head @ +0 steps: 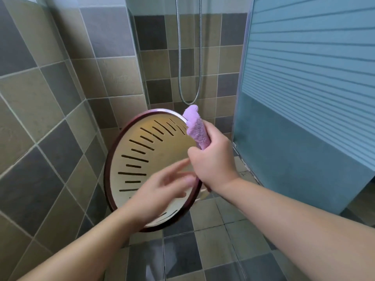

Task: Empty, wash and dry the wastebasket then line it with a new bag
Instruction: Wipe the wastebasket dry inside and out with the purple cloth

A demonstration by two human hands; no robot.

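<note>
A: Two hands — state? Wastebasket location?
B: Right hand (211, 159) fingers clamped on purple cloth (195, 127), at wastebasket (142, 159) rim, above floor. Left hand (162, 187) blurred, fingers spread; contact indeterminable.

- i see both forearms bare up to the frame's lower edge, no sleeve on either.
- my left hand (162, 191) has no ring, glove or band; its fingers are smeared by motion blur.
- my right hand (213, 159) is bare too, wrist without a watch or strap.
- fingernails are too blurred or hidden to describe.
</note>
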